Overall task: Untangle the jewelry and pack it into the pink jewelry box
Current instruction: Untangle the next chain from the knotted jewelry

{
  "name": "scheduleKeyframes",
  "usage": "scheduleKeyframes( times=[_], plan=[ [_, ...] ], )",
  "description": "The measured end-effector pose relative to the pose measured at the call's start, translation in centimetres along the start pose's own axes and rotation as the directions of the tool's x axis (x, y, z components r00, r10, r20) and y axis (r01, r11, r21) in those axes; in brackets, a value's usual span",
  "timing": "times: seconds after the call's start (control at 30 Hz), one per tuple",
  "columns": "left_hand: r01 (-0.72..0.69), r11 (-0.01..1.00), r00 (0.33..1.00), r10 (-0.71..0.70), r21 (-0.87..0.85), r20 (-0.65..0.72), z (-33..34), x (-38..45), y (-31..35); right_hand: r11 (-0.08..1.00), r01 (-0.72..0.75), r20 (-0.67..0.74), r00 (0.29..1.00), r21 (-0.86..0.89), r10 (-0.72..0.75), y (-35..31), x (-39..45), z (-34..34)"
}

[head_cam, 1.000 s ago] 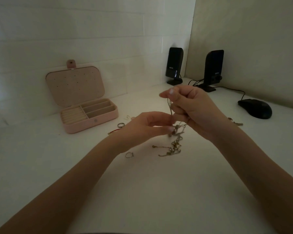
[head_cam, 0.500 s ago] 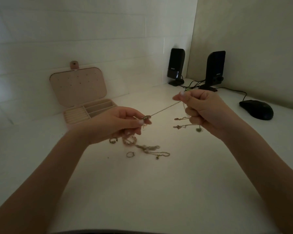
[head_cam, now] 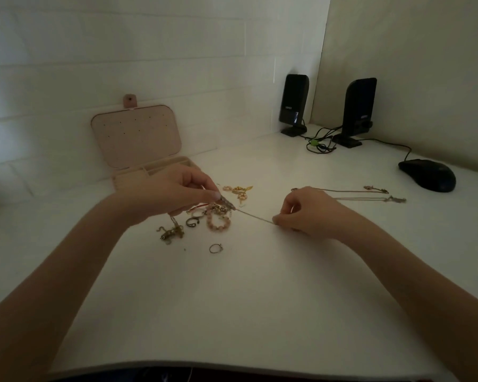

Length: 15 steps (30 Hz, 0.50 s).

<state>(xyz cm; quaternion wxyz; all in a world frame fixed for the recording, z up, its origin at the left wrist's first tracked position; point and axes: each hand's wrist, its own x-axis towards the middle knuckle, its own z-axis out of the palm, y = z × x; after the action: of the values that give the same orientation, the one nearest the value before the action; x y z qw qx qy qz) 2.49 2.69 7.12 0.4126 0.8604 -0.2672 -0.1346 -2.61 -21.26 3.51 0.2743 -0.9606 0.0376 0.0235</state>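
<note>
Left hand (head_cam: 174, 193) pinches one end of a thin chain (head_cam: 255, 217) between thumb and fingertips; right hand (head_cam: 305, 209) pinches the other end, remaining fingers curled. Chain runs taut between the hands, low over the white desk (head_cam: 246, 299) near its middle. Jewelry pile (head_cam: 218, 216) lies just under and beside the left hand: pink bead bracelet (head_cam: 218, 223), lizard brooch (head_cam: 171, 232), loose ring (head_cam: 215, 248) toward the near edge. Two necklaces (head_cam: 370, 194) lie beyond the right hand. Pink jewelry box (head_cam: 138, 142) stands open by the back edge, left, lid up. Mouse (head_cam: 428, 175) and speakers (head_cam: 294, 106) sit in the far right corner.
</note>
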Motion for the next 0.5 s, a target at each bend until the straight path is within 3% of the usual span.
scheduleKeyframes(
  times=[0.1, 0.2, 0.27, 0.33, 0.43, 0.5],
  plan=[
    [-0.005, 0.998, 1.000, 0.005, -0.058, -0.004, 0.8, -0.1, -0.3, 0.989, 0.111, -0.109, 0.987, -0.096, -0.122, -0.2, -0.1, 0.6],
    [-0.045, 0.993, 0.999, 0.045, -0.112, -0.003, 1.6, -0.1, -0.5, 0.929, 0.349, -0.225, 0.922, 0.126, -0.316, -1.8, -0.6, 1.2],
    [-0.082, 0.980, 0.996, 0.084, -0.180, 0.006, 1.8, -0.3, -0.3, 0.858, 0.392, -0.120, 0.920, 0.332, -0.374, -2.9, -0.8, 1.8],
    [-0.095, 0.969, 0.993, 0.109, -0.227, 0.053, 1.5, -0.4, -0.2, 0.821, 0.393, -0.072, 0.913, 0.413, -0.401, -3.1, -0.5, 2.5],
    [-0.088, 0.973, 0.987, 0.115, -0.214, 0.116, 0.8, -0.5, -0.7, 0.823, 0.462, -0.060, 0.881, 0.331, -0.470, -3.0, 0.4, 3.1],
    [-0.071, 0.979, 0.988, 0.096, -0.192, 0.122, 0.6, -0.6, -0.9, 0.842, 0.504, 0.046, 0.852, 0.189, -0.521, -3.2, 0.9, 3.6]
  ],
)
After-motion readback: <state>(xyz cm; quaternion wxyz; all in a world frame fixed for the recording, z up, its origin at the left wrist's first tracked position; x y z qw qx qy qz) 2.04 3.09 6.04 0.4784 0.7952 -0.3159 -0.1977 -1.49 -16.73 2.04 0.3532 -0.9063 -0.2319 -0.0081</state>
